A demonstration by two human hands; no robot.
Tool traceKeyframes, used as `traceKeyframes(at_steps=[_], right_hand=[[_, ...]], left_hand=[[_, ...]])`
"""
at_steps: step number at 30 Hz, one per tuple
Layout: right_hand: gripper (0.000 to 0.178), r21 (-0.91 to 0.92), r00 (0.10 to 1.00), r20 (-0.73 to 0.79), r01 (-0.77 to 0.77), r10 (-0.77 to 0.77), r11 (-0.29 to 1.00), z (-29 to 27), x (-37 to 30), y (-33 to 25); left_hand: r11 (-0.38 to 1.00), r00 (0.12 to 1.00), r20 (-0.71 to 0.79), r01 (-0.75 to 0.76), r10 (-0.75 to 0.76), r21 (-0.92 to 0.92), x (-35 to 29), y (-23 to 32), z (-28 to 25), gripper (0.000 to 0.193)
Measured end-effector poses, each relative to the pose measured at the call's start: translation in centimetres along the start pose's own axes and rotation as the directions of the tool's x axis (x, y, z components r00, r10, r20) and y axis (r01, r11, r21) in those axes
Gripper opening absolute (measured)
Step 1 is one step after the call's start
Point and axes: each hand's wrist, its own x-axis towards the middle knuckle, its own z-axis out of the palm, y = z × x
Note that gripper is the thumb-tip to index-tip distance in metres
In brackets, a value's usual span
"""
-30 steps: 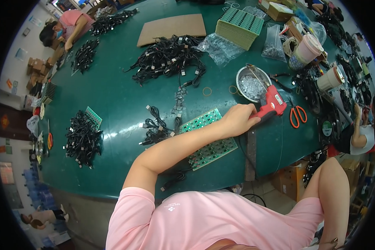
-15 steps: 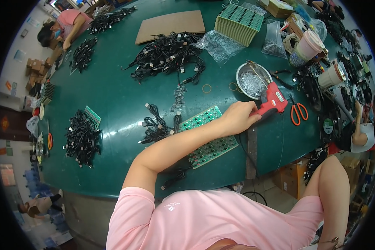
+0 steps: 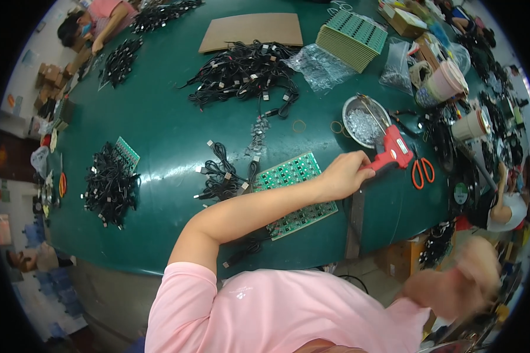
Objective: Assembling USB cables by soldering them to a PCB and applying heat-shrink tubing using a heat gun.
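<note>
My left hand (image 3: 346,175) is closed around the handle of a red hot glue gun (image 3: 393,148). The gun's front end rests over the rim of a metal bowl (image 3: 348,112) that holds clear, glassy-looking pieces. Below my left forearm lies a green circuit board panel (image 3: 303,220), partly covered by the arm. Black USB cables (image 3: 221,185) lie against its left side. On the right, my right arm (image 3: 462,273) is smeared by motion near my body, off the table; its fingers cannot be made out.
Orange-handled scissors (image 3: 421,172) and pliers (image 3: 406,122) lie right of the bowl. Farther back are a heap of cables (image 3: 241,76), a cardboard sheet (image 3: 250,30), stacked circuit panels (image 3: 350,40) and a cup (image 3: 444,85). Another bundle (image 3: 109,188) lies left. A co-worker (image 3: 103,23) sits far left.
My right arm has swung inward and lower beside my body, blurring. My left hand keeps its grip on the glue gun, which stays at the bowl. The view has shifted slightly.
</note>
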Motion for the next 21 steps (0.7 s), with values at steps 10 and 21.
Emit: traceKeyframes(at_steps=[10,21], right_hand=[[0.060,0.865,0.395,0.445,-0.423,0.804,-0.271,16.7,-5.2,-1.5],[0.050,0.949,0.462,0.277,-0.268,0.842,-0.166,13.7,-4.9,1.0]], left_hand=[[0.972,0.989,0.038,-0.132,0.141,-0.194,-4.7,4.5,0.5,0.023],[0.127,0.821,-0.480,0.465,0.310,0.876,2.1,-5.6,-14.3,0.041]])
